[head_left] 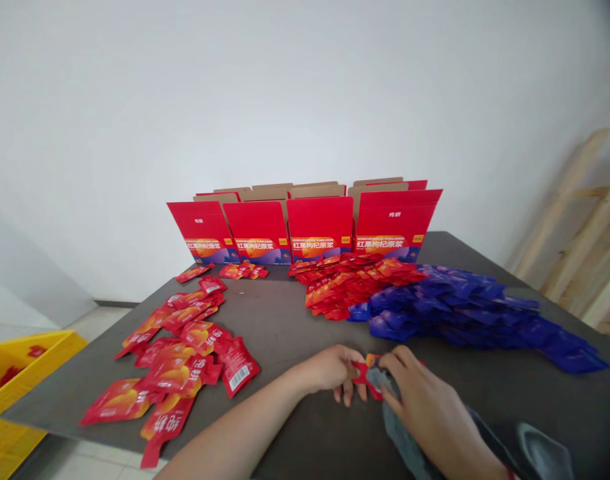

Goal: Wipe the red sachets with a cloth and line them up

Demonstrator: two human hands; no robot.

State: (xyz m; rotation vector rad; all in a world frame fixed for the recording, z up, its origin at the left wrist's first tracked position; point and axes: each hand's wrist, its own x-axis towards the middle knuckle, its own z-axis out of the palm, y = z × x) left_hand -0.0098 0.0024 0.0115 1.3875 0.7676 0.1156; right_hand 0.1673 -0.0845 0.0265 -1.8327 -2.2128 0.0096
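My left hand (335, 372) pinches the left end of a small red sachet (363, 375) that lies on the dark table (285, 327) near its front edge. My right hand (425, 407) presses a grey cloth (392, 400) against the same sachet, fingers curled over it. Both hands meet at the sachet, low in the middle of the view.
Loose red sachets (185, 360) are scattered at the left. A red pile (355, 280) and a large blue pile (475, 313) lie at the right. Red cartons (305, 227) stand open along the back edge. A yellow crate (15, 373) sits beside the table, wooden frames (579, 220) at the right.
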